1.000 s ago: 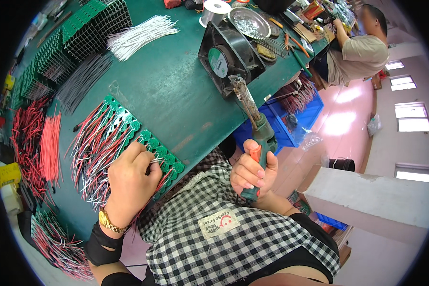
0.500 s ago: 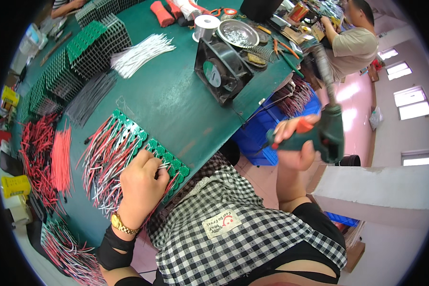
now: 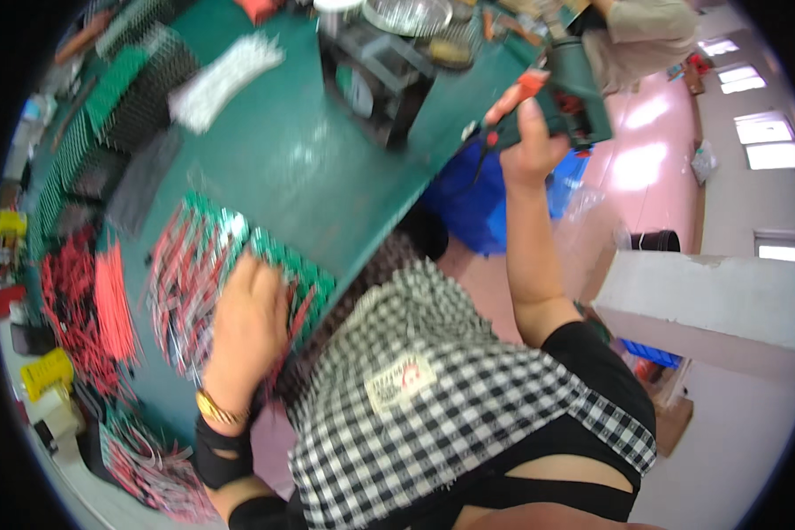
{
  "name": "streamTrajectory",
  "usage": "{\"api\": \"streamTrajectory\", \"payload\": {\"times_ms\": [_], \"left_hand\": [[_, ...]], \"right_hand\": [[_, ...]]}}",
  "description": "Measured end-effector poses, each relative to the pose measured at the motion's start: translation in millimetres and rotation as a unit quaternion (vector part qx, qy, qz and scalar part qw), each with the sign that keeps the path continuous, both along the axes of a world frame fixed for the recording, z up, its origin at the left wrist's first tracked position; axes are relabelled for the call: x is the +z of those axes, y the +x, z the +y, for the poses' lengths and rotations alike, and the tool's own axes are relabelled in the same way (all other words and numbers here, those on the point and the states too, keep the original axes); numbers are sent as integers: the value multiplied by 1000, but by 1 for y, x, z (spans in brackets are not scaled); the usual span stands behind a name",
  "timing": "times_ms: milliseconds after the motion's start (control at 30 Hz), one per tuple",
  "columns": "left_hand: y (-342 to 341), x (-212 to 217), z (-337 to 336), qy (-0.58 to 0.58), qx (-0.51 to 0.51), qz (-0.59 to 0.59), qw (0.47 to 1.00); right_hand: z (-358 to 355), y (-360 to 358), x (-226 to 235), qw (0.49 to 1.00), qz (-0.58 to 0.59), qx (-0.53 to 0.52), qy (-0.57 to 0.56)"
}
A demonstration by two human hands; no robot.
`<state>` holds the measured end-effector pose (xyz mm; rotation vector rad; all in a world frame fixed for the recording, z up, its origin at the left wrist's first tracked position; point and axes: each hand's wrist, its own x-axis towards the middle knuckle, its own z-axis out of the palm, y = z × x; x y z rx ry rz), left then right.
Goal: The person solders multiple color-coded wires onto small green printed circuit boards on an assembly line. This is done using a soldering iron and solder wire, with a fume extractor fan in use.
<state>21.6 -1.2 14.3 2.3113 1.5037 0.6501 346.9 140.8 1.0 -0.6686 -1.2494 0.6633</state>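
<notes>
My right hand (image 3: 532, 150) grips a green heat gun (image 3: 581, 88) by its handle, arm stretched out past the table's right edge. Its metal nozzle points away from me and is partly cut off by blur. On the table, my left hand (image 3: 249, 314) lies with bent fingers at the wired ends of a row of small green circuit boards (image 3: 296, 265). What those fingers pinch is smeared and hidden. A second row of boards (image 3: 212, 216) adjoins it, with red, white and black wires (image 3: 181, 296) trailing toward me.
A black fan (image 3: 371, 79) stands near the table's right edge. White strips (image 3: 225, 84), red tubes (image 3: 115, 300), red wire bundles (image 3: 66, 291) and stacked green grids (image 3: 79, 168) lie left. Blue bins (image 3: 473, 208) sit below the edge; another person (image 3: 645, 40) works beyond.
My right hand has carried the heat gun forward, away from my body, and the arm has straightened. The whole view has shifted. My left hand stays at the boards.
</notes>
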Motion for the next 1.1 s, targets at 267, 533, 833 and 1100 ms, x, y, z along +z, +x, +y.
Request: {"api": "streamTrajectory", "payload": {"times_ms": [267,533,833,1100], "left_hand": [[-9,-4,-6,72,34,20,997],[3,-22,-12,66,45,-71,994],[6,-23,-20,58,85,-72,992],[5,-28,-21,68,70,-51,994]], "right_hand": [[-103,-21,-45,973,58,195,-111],[-162,-26,-31,918,-47,307,-247],[-162,-18,-22,754,-372,320,-437],[-174,-9,-39,727,-397,315,-463]]}}
